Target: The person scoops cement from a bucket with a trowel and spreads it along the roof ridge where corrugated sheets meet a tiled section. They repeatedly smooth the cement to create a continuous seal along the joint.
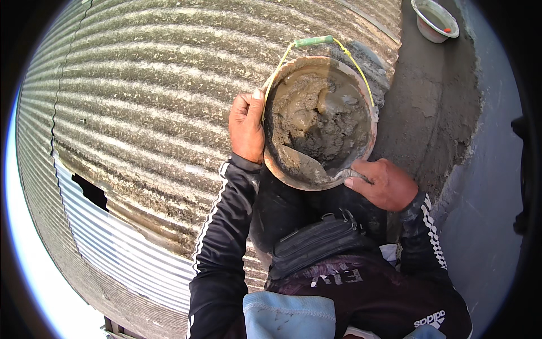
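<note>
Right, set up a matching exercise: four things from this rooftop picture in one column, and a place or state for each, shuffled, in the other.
Things:
1. bucket
2. trowel
3. white bowl
4. left hand

Places or states:
A. far off on the grey ledge, top right
B. gripping the bucket's left rim
C. full of wet grey mortar
D. blade in the mortar, handle in the right hand

Pairs: 1-C, 2-D, 3-A, 4-B

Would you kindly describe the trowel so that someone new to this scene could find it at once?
Start at the corrugated roof sheeting and find the round bucket of wet grey mortar that the left hand grips by the rim. The trowel lies inside it, held by the right hand. Its flat pointed blade, smeared grey, is the only tool there.
</note>
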{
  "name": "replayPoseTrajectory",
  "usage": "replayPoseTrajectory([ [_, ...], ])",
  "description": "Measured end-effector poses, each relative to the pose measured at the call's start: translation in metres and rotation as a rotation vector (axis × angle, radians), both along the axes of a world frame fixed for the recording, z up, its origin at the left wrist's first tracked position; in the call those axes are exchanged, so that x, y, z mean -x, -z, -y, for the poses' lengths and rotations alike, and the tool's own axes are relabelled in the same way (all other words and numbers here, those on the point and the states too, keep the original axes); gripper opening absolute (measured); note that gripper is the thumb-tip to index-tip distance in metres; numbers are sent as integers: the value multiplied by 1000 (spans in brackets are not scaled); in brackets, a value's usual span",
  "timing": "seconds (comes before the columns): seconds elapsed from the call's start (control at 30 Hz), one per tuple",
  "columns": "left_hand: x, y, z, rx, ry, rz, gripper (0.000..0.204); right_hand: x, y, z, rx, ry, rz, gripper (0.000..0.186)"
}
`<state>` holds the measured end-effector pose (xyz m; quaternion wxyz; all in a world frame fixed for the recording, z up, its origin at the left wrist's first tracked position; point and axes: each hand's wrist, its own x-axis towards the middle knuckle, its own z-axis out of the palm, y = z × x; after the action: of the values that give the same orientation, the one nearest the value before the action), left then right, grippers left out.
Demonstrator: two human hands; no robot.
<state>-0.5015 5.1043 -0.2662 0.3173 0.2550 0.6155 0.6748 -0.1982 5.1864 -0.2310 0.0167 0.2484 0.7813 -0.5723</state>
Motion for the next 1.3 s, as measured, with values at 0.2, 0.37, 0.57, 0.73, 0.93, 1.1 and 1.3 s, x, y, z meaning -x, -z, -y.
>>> replayPoseTrajectory([
  [0.2, 8, 0, 5, 21, -4, 15, 45, -7, 31, -17, 646, -68, 195, 34],
  [0.37, -1, -1, 6, -71, -8, 57, 54, -40, 52, -48, 804, -120, -14, 36],
  [0.57, -12, -10, -1, 15, 51, 14, 57, -127, 102, -91, 701, 523, -318, 31],
  [0.73, -9, -8, 0, 49, 79, -16, 57, -155, 196, -151, 308, 1121, 20, 33],
  [0.93, -7, -6, 3, 25, 95, 40, 47, -158, 303, -242, -39, 1259, 592, 45],
  [1.1, 0, 0, 8, 99, 65, -52, 50, -117, 320, -247, 93, 1148, 584, 52],
  [1.3, 9, 1, 11, 122, 92, -33, 48, -107, 297, -229, 182, 1010, 429, 45],
])
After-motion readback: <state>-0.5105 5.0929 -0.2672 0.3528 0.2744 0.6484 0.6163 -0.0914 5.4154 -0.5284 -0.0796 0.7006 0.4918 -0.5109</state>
